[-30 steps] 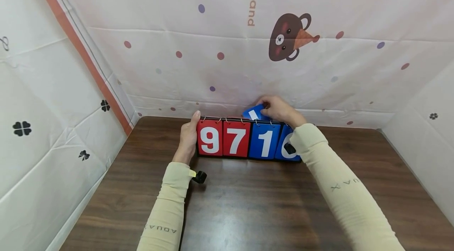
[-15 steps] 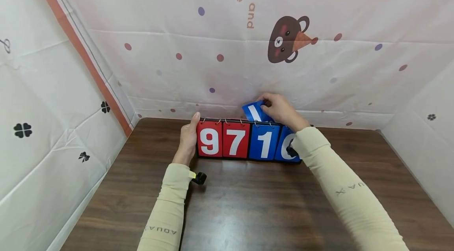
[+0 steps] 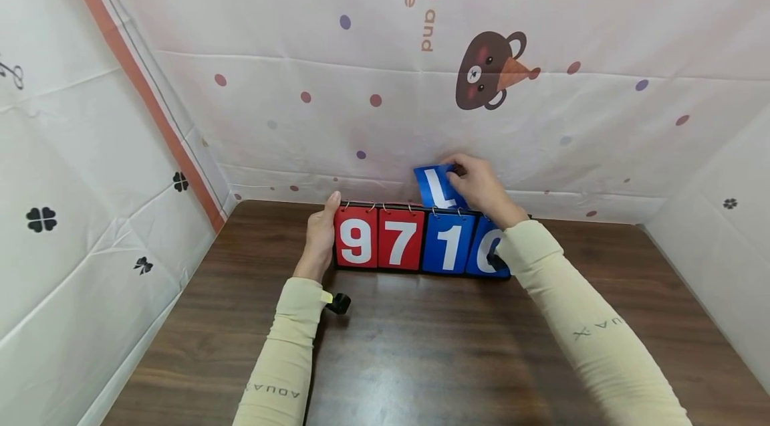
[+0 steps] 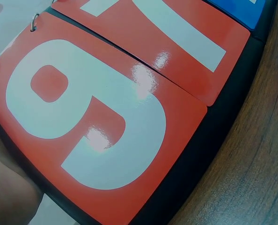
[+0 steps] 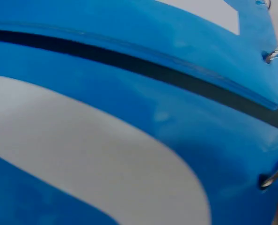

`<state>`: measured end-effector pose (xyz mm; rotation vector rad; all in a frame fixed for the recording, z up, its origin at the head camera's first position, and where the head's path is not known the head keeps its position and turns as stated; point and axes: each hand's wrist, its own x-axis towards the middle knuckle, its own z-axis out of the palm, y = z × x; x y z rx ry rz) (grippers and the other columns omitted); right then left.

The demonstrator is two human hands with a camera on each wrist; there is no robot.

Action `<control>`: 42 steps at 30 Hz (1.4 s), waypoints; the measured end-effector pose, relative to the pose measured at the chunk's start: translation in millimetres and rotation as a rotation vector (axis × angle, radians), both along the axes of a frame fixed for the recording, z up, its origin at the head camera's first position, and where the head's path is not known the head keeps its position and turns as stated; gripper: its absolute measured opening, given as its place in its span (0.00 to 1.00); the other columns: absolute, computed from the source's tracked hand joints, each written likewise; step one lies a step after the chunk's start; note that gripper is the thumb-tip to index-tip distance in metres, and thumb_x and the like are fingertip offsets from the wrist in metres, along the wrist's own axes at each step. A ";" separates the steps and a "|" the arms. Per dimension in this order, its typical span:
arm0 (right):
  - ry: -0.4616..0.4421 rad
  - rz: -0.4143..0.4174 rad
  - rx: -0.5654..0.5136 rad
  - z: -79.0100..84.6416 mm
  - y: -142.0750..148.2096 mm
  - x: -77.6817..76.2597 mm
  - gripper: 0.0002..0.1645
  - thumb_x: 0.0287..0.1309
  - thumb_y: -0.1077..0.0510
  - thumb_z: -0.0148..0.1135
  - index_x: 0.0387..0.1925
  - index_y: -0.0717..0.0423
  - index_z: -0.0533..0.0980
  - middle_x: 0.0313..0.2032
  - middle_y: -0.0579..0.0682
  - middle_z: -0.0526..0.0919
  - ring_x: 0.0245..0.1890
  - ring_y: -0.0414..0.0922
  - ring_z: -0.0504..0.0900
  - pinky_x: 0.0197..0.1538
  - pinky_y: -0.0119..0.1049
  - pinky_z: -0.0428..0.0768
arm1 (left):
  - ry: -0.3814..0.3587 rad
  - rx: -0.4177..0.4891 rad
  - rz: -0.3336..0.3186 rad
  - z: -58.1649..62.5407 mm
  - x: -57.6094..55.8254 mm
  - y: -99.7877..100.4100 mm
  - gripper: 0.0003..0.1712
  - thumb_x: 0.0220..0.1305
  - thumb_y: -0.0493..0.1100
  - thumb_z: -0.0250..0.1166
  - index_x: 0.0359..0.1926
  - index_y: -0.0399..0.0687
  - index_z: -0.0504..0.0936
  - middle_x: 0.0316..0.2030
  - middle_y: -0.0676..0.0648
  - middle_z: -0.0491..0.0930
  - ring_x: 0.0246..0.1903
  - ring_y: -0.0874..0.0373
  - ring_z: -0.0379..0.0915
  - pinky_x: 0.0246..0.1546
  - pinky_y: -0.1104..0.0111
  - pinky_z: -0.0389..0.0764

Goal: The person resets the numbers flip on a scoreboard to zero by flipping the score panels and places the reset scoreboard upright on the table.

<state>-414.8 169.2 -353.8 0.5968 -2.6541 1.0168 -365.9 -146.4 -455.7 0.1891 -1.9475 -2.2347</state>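
Observation:
A flip scoreboard stands on the table, showing red cards 9 and 7, a blue 1, and a last blue card whose digit is partly covered by my right sleeve. My left hand grips the board's left end, thumb along the side edge. Above the top edge, my right hand pinches a blue number card with part of a white numeral, raised over the third column. Close up in the left wrist view is the red 9 card. Blue cards on metal rings fill the right wrist view.
The brown wooden table extends in front of the board. A patterned cloth wall rises close behind it, with another cloth wall on the left. A small black camera sits at my left wrist.
The right hand has risen slightly, lifting the blue card higher so more of its white numeral shows. My left hand keeps its hold on the board's left end.

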 end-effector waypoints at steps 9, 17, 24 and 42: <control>0.130 0.008 -0.083 14.8 0.1 7.4 0.14 0.72 0.71 0.60 0.56 0.67 0.81 0.54 0.67 0.84 0.51 0.62 0.83 0.57 0.58 0.81 | 0.000 0.002 0.006 -0.4 -0.5 0.0 0.30 0.74 0.66 0.61 0.23 0.50 0.83 0.28 0.50 0.81 0.36 0.56 0.75 0.42 0.63 0.74; 0.176 -0.025 -0.118 28.1 2.3 19.5 0.14 0.73 0.69 0.60 0.56 0.64 0.81 0.53 0.64 0.85 0.50 0.59 0.84 0.56 0.57 0.82 | 0.002 -0.002 0.001 -0.4 -0.4 -0.6 0.30 0.75 0.66 0.61 0.24 0.50 0.84 0.28 0.50 0.81 0.36 0.57 0.75 0.41 0.64 0.75; 0.236 -0.028 -0.128 37.4 3.5 29.3 0.13 0.73 0.67 0.62 0.56 0.62 0.82 0.52 0.59 0.86 0.49 0.54 0.85 0.55 0.55 0.83 | 0.003 -0.001 -0.007 -1.5 -0.3 -1.5 0.30 0.75 0.66 0.61 0.24 0.50 0.84 0.29 0.50 0.81 0.36 0.56 0.75 0.42 0.64 0.75; 0.252 -0.048 -0.179 51.6 13.0 63.9 0.16 0.74 0.63 0.64 0.60 0.61 0.81 0.51 0.56 0.86 0.46 0.47 0.85 0.52 0.31 0.80 | 0.007 -0.005 -0.016 -2.8 -2.5 -0.7 0.30 0.75 0.67 0.60 0.26 0.49 0.84 0.30 0.50 0.82 0.37 0.56 0.75 0.43 0.64 0.75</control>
